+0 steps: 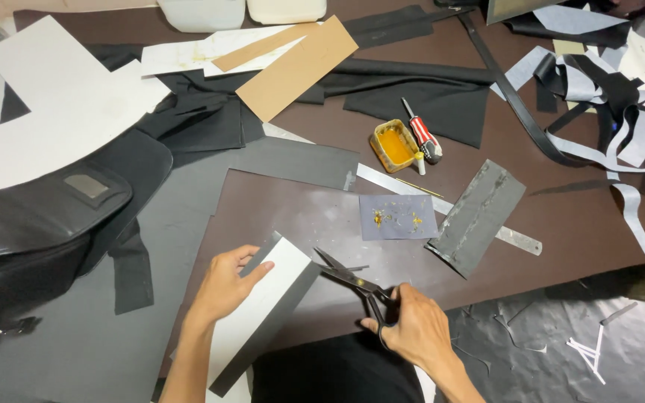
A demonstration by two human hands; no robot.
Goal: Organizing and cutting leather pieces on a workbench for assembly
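My left hand (227, 283) holds a long strip of black material with a white card pattern laid on it (263, 310), thumb on top of the card near its far end. My right hand (412, 328) grips the handles of black scissors (352, 282). The blades are parted and their tips sit at the strip's right edge, just beyond the card. The strip rests on a dark brown board (307, 216) at the table's near edge.
A black bag (31, 224) lies at left under white card patterns (61, 112). A small yellow glue tin (393, 145), a red-handled screwdriver (421, 134), a metal ruler (442, 205), a grey leather piece (479, 216), brown card strips (296, 71) and black and grey offcuts (606, 97) lie beyond.
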